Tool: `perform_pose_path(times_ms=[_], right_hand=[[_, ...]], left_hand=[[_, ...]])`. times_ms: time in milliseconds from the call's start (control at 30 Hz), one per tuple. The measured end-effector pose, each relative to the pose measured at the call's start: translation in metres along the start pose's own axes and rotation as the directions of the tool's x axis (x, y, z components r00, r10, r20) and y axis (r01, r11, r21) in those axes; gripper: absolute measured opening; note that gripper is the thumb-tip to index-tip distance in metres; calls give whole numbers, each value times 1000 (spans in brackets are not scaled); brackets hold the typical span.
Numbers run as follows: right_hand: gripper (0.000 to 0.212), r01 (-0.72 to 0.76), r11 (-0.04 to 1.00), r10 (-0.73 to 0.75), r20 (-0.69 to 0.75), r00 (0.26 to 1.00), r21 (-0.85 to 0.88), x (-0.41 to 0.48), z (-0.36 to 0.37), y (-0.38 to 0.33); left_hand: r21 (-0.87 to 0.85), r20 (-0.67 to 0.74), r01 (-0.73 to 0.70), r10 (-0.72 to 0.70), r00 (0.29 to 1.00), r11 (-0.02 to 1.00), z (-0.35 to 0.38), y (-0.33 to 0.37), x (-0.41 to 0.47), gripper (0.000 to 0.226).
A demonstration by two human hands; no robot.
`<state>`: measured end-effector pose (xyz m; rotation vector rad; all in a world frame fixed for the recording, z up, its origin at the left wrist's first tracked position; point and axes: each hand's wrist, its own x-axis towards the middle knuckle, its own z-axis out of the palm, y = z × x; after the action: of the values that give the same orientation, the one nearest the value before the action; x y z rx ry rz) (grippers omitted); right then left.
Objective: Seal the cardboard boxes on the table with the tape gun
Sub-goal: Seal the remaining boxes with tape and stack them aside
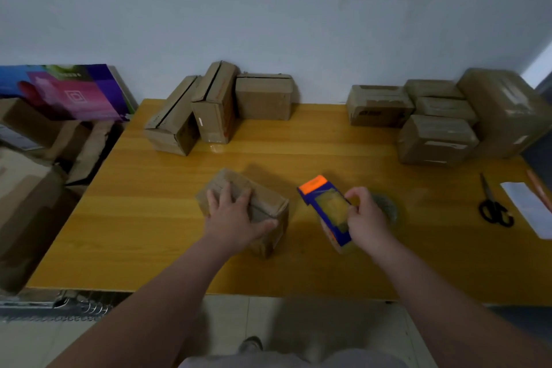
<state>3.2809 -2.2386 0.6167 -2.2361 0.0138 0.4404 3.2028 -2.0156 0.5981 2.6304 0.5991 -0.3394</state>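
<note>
Now: left hand (233,215) spread flat on the mid-frame box (268,202).
Right hand (367,218) grips the tape gun (327,203); next, likely, tape the seam.

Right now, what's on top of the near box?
The left hand rests flat on the box, fingers spread over its closed flaps. The seam under the palm is hidden.

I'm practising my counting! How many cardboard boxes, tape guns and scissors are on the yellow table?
Cardboard boxes: 9
Tape gun: 1
Scissors: 1
Total: 11
</note>
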Motion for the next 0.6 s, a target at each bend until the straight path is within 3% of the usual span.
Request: perform_pose_path(times_ms=[167, 267, 333, 433, 600], right_hand=[[21, -51, 935, 91, -99, 991, 351, -2, -13, -16], [5, -12, 887, 63, -95, 993, 462, -8, -22, -23], [23, 14, 872, 7, -42, 999, 489, -12, -24, -26], [55, 41, 898, -44, -3, 999, 437, -17, -23, -31], [68, 69, 917, -127, 123, 984, 393, -20, -21, -33]], left_hand=[[-9, 55, -130, 130, 990, 992, 0, 13, 1, 98], [-17, 173, -314, 312, 934, 949, -8, 7, 7, 90], [-22, 211, -424, 419, 883, 905, -12, 4, 8, 77], [-72, 155, -514, 519, 841, 855, -11, 0, 8, 63], [-94, -3, -532, 534, 846, 842, -9, -5, 6, 46]])
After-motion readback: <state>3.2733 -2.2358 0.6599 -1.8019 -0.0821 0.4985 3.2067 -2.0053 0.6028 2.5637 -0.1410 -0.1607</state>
